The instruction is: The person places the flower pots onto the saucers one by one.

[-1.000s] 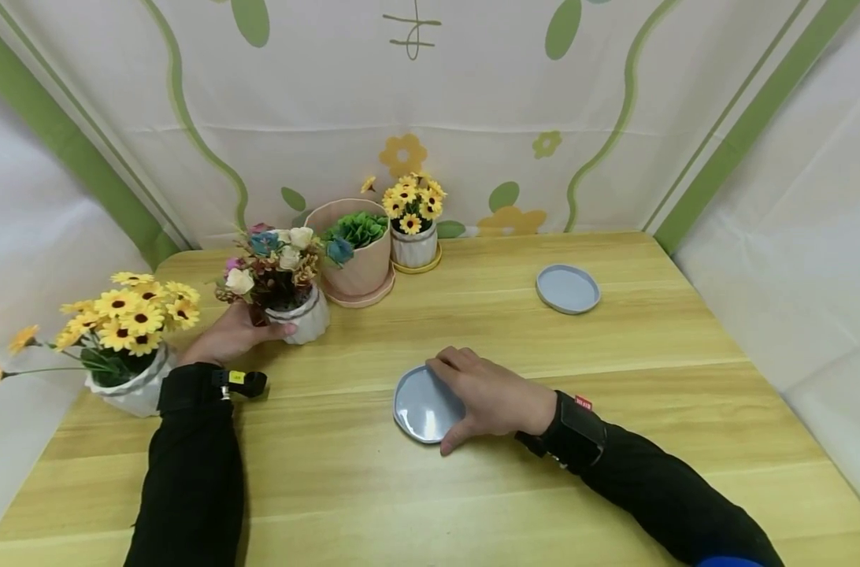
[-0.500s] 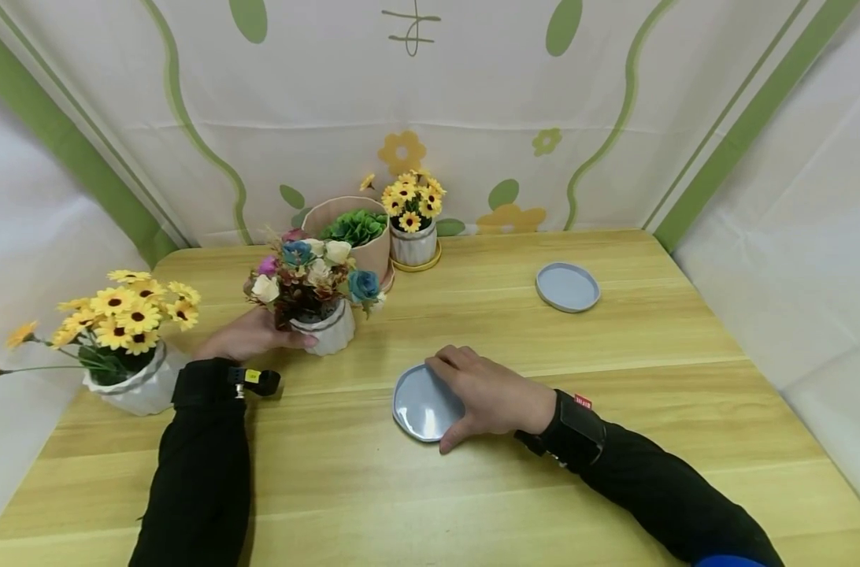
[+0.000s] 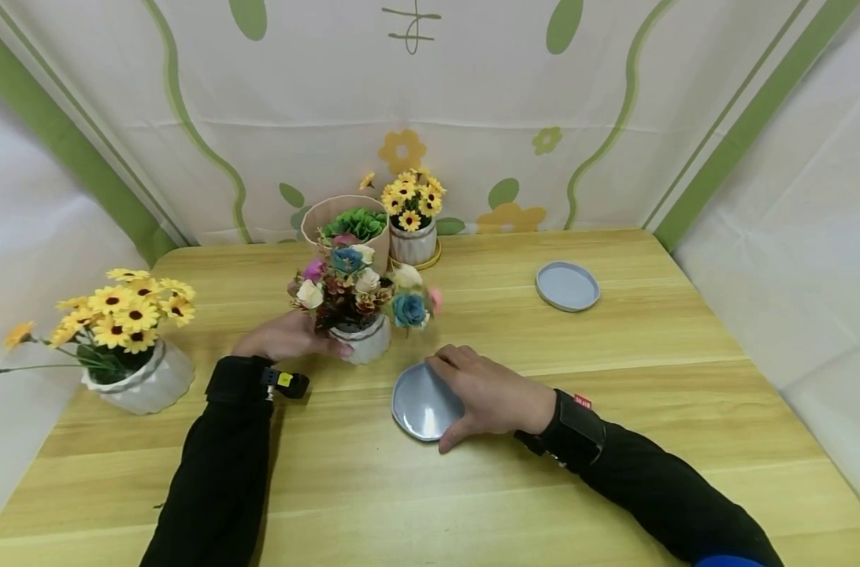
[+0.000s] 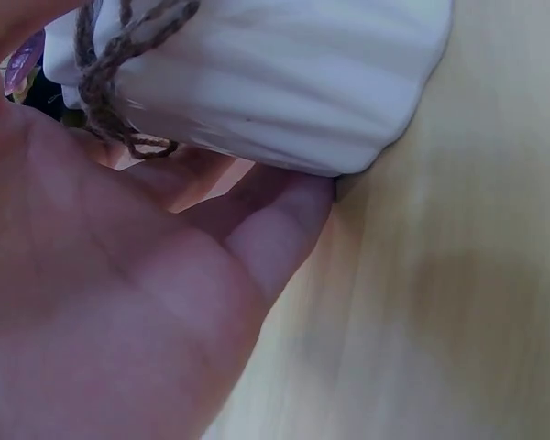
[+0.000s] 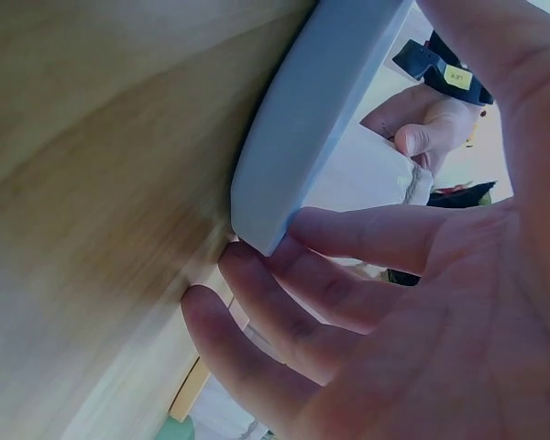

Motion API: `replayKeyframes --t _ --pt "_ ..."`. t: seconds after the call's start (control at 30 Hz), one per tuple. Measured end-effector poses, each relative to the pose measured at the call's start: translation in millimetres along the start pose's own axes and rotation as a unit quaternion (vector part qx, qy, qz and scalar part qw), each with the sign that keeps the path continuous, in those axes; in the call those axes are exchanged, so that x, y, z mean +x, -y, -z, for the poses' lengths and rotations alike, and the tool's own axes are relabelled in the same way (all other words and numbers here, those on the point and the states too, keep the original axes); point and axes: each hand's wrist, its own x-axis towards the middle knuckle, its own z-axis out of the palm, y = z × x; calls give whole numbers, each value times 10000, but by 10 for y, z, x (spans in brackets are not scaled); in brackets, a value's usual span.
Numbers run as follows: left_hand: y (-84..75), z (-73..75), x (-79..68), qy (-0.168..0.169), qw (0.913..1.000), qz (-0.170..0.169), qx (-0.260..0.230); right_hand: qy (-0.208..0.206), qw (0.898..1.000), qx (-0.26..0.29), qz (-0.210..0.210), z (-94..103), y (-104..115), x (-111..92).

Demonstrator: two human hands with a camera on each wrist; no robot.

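Note:
My left hand (image 3: 288,337) grips a white fluted flowerpot (image 3: 366,344) from its left side, thumb toward the front. Mixed artificial roses (image 3: 355,291) in blue, white and pink fill the pot, and twine (image 4: 101,87) circles its upper part in the left wrist view. The pot is upright, close over the tabletop, just behind and left of a blue-grey saucer (image 3: 417,403). Around the right edge of that saucer my right hand (image 3: 497,399) holds on, thumb in front and fingers behind. In the right wrist view the saucer's side wall (image 5: 293,128) lies near the wood, fingertips at its rim.
Another blue-grey saucer (image 3: 568,287) lies at the back right. Yellow daisies in a white pot (image 3: 146,386) stand at the left edge. Toward the back are a pink pot (image 3: 324,216) with green leaves and a small daisy pot (image 3: 413,246) on a yellow saucer (image 3: 430,260).
My left hand has carried the rose pot rightward and slightly nearer, toward the front saucer, so it now overlaps the pink pot. My right hand and its saucer have stayed put.

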Motion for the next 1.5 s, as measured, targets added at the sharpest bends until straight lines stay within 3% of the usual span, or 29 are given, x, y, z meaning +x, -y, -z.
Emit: replayKeyframes --t 0.27,0.47,0.8,1.33,1.5 --pt "-93 -159 123 76 9996 -242 -153 27 10000 -38 1 19 22 17" --pt "-143 -275 201 -56 9986 -490 -190 25 9999 -155 53 12 18 32" --pt "-234 -452 299 -143 9975 -625 -310 23 9998 -198 63 16 23 32" --pt "-263 -489 303 -110 9968 -723 -321 -196 9989 -349 228 -18 1 31" --pt "-258 -498 313 -131 9969 -723 -273 -320 9990 -7 314 -17 -51 38"
